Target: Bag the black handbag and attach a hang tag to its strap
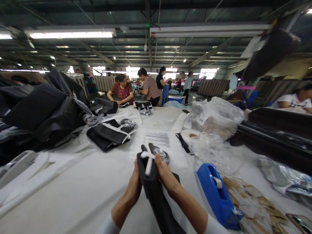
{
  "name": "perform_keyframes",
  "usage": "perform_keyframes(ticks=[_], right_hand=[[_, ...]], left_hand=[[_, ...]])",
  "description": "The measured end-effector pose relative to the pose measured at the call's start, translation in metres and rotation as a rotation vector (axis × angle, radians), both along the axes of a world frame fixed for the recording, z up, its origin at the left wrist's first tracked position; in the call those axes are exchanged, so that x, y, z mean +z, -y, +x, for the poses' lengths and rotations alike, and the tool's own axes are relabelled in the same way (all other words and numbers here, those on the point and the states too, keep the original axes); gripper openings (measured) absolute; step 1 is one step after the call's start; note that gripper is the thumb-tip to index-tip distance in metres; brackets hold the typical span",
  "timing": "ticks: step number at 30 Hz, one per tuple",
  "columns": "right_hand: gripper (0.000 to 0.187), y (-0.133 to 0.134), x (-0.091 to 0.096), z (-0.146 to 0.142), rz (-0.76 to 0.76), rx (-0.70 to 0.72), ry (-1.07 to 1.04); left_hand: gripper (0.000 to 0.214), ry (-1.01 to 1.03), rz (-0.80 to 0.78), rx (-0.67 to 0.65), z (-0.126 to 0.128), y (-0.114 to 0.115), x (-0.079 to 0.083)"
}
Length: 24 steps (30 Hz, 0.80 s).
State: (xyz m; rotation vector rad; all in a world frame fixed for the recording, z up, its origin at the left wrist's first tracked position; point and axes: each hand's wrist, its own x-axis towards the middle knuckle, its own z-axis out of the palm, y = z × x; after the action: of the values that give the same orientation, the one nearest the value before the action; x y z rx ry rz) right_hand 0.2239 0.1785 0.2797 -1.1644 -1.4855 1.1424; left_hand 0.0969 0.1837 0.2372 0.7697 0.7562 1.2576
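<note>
Both hands, left (135, 182) and right (166, 177), clasp a folded black bag (152, 187), apparently white-handled, above the table (80, 191).

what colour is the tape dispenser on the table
Blue tape dispenser, seen best in the head view.

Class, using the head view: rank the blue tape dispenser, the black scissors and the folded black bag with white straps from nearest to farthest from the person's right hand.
From the right hand:
1. Blue tape dispenser, just to its right.
2. Black scissors, ahead and slightly right.
3. Folded black bag with white straps, ahead on the left.
</note>
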Motion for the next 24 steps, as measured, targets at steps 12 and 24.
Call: perform_keyframes(ticks=[12,24], right_hand=[[0.055,0.099,-0.103,0.102,-0.428,-0.27,-0.603],[0.069,0.157,-0.18,0.141,-0.472,-0.449,0.24]], left_hand=[[0.051,-0.675,0.611,-0.281,0.084,0.053,0.0],[0.057,-1.301,0.523,-0.117,-0.01,0.097,-0.078]])
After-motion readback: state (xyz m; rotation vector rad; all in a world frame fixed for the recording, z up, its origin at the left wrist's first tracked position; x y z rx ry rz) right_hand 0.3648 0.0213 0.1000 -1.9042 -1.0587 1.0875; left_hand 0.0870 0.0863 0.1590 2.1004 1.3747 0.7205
